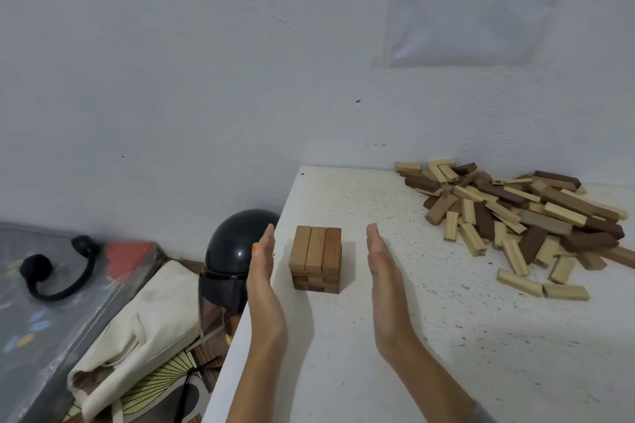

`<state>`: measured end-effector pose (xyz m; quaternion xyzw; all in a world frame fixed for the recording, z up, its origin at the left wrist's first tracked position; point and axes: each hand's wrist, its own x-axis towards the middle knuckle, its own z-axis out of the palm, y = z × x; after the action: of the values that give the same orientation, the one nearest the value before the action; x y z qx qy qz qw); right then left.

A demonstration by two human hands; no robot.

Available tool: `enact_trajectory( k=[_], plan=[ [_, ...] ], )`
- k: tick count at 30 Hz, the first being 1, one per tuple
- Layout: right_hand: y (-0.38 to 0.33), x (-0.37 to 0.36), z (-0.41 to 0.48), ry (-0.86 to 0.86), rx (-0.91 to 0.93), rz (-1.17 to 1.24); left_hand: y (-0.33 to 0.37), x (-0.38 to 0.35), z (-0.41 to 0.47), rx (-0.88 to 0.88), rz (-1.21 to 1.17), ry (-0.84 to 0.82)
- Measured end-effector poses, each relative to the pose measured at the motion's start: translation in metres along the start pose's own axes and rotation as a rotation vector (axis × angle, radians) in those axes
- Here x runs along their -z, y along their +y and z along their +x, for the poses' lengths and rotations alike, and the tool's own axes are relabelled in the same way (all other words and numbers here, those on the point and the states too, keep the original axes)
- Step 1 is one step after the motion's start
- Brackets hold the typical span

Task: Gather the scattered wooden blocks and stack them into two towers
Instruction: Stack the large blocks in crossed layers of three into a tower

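Observation:
A short tower of brown wooden blocks (316,259) stands on the white table (412,336) near its left edge, with three blocks side by side on top. My left hand (263,271) is flat and upright just left of the tower, not touching it. My right hand (383,268) is flat and upright to the tower's right, a small gap away. A large heap of loose light and dark wooden blocks (522,220) lies at the back right of the table, against the wall.
The table's left edge runs close beside my left hand. Below it sit a black helmet (233,251), a cream cloth bag (144,326) and a grey case (41,302) with black earmuffs on it. A white wall and a plastic-sleeved printed sheet (481,0) stand behind.

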<state>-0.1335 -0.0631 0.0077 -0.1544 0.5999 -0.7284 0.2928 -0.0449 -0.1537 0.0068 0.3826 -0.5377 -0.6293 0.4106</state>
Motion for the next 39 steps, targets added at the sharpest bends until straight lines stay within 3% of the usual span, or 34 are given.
enact_trajectory(
  k=[6, 10, 21, 31, 39],
  plan=[
    [-0.028, 0.035, -0.006, 0.063, 0.113, 0.034, 0.026, -0.017, -0.013, -0.194, -0.119, -0.035],
    [-0.051, 0.053, -0.002, 0.138, 0.175, 0.066, 0.047, -0.051, -0.030, -0.329, -0.072, -0.164],
    [-0.088, 0.140, 0.013, 0.329, 0.337, 0.044, 0.037, -0.157, -0.050, -0.282, 0.003, -0.541],
    [-0.089, 0.241, 0.020, 0.501, 0.338, -0.336, -0.007, -0.239, -0.060, -0.350, 0.348, -0.754],
    [-0.080, 0.289, 0.041, 0.344, 0.366, -0.857, -0.035, -0.278, -0.058, -0.606, 0.707, -0.876]
  ],
)
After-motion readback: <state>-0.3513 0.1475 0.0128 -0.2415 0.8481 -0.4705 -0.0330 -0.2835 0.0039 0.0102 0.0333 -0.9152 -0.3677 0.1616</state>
